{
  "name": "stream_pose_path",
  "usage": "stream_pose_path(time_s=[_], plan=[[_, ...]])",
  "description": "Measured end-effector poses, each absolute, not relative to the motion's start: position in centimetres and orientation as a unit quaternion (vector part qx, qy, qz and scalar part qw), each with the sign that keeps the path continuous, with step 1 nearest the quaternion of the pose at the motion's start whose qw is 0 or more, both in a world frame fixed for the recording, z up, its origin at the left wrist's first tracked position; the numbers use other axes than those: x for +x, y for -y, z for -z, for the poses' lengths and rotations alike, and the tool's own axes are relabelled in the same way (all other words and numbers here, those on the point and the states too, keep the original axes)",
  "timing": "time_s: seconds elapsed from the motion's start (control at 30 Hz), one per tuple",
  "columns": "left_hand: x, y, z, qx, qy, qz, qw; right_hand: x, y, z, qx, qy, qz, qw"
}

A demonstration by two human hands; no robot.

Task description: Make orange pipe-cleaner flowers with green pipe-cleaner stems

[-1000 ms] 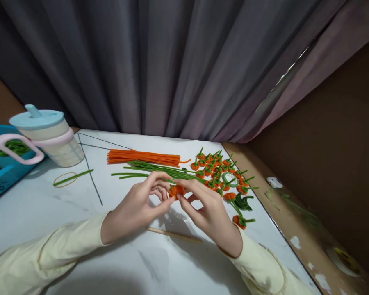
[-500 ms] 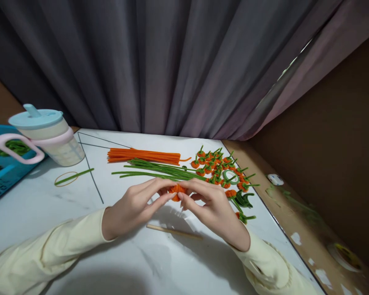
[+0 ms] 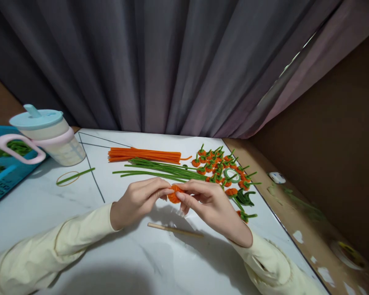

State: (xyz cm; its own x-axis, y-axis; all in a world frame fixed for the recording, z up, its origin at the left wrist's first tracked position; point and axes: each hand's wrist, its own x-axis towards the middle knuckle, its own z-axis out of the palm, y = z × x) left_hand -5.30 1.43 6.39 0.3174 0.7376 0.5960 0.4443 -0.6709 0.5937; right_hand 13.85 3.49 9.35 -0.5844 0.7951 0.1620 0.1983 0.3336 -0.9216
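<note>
Between my two hands is a small orange pipe-cleaner pumpkin (image 3: 174, 195), held above the table. My left hand (image 3: 143, 200) pinches its left edge with thumb and fingertips. On the other side, my right hand (image 3: 207, 200) grips it, the thumb pressed on its front. Below the hands a thin wooden stick (image 3: 175, 230) lies on the table. Just beyond them are green pipe cleaners (image 3: 160, 169) and a bundle of orange pipe cleaners (image 3: 144, 155). Several finished orange pumpkins with green stems (image 3: 218, 164) are grouped at the right.
A lidded cup (image 3: 53, 137) with a pink handle stands at the left by a blue basket (image 3: 15, 180). A rubber band and a green pipe cleaner (image 3: 76, 176) lie nearby. Among the pumpkins sits a tape roll (image 3: 231, 176). A grey curtain (image 3: 160, 69) hangs behind.
My left hand has shifted slightly right and its fingers have drawn closer together on the pumpkin. The pumpkin has turned a little and shows more of its face.
</note>
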Motion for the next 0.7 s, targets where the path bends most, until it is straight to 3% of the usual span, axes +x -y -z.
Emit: stream_pose_path(time_s=[0.17,0.27,0.53,0.7], plan=[[-5.4,-1.8,-6.5,0.752,-0.416,-0.462,0.218,14.1,-4.1,-9.7,-0.333,0.711,-0.548,0.288],[-5.4,-1.7,-6.5,0.747,-0.415,-0.471,0.220,14.2,-4.2,-9.5,-0.312,0.735,-0.534,0.278],[-5.2,-1.5,-6.4,0.734,-0.438,-0.482,0.192,13.9,-3.5,-7.9,-0.282,0.854,-0.230,0.372],[-5.2,-1.4,-6.5,0.736,-0.425,-0.489,0.196,13.8,-3.1,-8.2,-0.228,0.884,-0.165,0.372]])
